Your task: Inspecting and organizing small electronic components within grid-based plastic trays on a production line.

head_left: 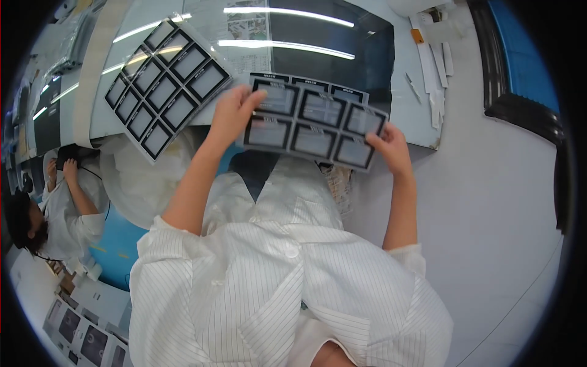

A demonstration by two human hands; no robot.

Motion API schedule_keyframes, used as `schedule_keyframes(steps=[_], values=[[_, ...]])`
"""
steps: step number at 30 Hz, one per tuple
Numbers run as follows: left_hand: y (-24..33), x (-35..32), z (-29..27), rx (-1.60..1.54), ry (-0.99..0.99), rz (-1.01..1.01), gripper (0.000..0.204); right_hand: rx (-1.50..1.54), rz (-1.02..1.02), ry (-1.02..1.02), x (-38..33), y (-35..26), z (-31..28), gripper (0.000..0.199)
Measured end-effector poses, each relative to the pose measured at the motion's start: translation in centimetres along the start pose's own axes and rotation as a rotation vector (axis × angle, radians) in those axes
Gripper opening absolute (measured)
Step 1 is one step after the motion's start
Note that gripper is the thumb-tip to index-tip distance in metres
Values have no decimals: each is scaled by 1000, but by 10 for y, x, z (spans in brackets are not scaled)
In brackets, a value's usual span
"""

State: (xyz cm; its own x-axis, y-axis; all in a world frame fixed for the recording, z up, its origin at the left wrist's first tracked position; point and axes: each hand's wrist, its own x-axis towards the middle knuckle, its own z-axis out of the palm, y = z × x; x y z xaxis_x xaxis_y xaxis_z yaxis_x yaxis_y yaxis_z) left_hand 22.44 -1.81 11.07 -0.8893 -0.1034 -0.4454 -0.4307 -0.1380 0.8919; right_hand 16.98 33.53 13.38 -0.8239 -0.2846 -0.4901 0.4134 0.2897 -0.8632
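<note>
Between my two hands is a translucent sheet [313, 139] printed with rows of black-bordered rectangular windows. My left hand [234, 114] pinches its left edge, thumb on top. The right edge is gripped by my right hand [392, 147], with the thumb over the corner. The sheet slants slightly down to the right above the table's near edge. Just behind it shows the top row of what looks like a similar sheet [310, 82], mostly hidden. To the left, a stack of matching sheets [164, 90] lies turned at an angle, one corner over the table edge.
The glossy table [391, 116] has a dark mat [333, 40] at its far side and reflects ceiling lights. White paper strips [436, 76] lie at its right end. A large white bag [140, 177] stands below left. Another person [67, 202] works farther left.
</note>
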Motion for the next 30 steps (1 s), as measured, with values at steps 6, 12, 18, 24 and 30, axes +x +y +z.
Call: schedule_keyframes(steps=[6,12,18,24,30], values=[[-11,10,6,1056,450,378,33,-605,-96,375,50,11,-1,61],[-50,10,22,869,500,380,47,-308,99,331,63,28,9,71],[-59,26,14,691,529,145,41,-156,166,154,64,3,29,45],[-53,16,21,654,649,291,41,-173,-134,-36,50,-80,45,43],[46,-22,30,-62,-163,-278,43,-240,-359,-328,58,-250,71,42]])
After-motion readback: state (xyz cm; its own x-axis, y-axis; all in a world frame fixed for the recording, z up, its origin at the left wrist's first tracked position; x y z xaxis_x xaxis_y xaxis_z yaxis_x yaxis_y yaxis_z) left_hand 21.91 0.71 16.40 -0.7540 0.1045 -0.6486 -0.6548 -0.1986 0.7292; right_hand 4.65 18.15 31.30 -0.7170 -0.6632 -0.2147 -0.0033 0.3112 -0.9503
